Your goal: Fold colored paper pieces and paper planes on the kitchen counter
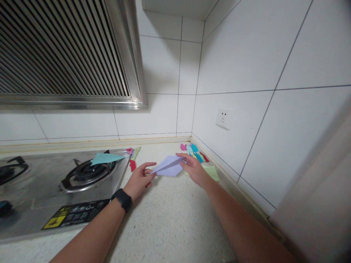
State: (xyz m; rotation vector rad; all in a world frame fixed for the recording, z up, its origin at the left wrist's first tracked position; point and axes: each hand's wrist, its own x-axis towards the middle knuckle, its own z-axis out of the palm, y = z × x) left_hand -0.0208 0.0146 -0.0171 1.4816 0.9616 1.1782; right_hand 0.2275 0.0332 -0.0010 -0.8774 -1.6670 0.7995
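A lavender paper plane (170, 167) is held between my two hands, just above the speckled countertop (175, 219). My left hand (141, 178), below which a black watch sits on the wrist, pinches its pointed left end. At the wider right end, my right hand (193, 166) grips the paper between thumb and fingers. A light green sheet of paper (211, 173) lies partly behind my right wrist. Just past that hand is a cluster of small folded papers (194, 148) in pink, blue and red, partly covered by my fingers.
A teal paper plane (106, 158) rests on the burner of the steel gas stove (33, 190) at left. Pale green (135, 152) and red paper pieces (133, 166) lie by the stove's edge. The range hood (134, 87) hangs overhead; tiled walls with a socket (225, 118) enclose the corner.
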